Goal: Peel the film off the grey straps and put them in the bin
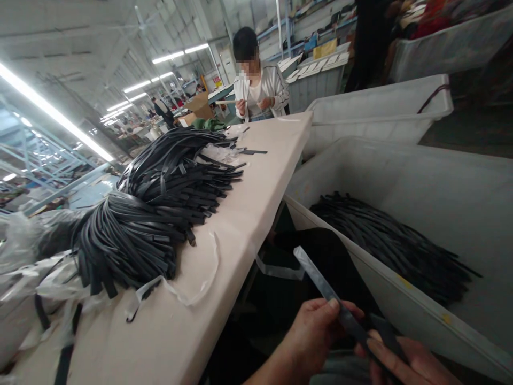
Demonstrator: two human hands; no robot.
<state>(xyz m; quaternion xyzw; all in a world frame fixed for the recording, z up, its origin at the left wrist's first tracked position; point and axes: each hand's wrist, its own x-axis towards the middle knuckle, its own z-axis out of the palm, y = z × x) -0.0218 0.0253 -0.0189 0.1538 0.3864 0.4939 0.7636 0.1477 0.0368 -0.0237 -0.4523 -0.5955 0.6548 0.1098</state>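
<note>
Over my lap, both hands hold one dark grey strip [349, 320] with a pale, shiny end [306, 260] that points up and away. My left hand [312, 331] pinches it near the middle, thumb on top. Lower right, my right hand [401, 357] grips the strip's darker part, its fingers closed around it. A second fold or length of dark strip shows beside that hand; I cannot tell if it is the same piece. A thin white ribbon of film [280, 269] hangs beyond the pale end, near the table's edge.
Bundles of dark strips [132, 230] lie on the pale table [236, 219] at left, with a curled white film strip [192, 299]. A white bin [420, 182] at right holds more dark strips [393, 246]. Another person [260, 88] stands at the table's far end.
</note>
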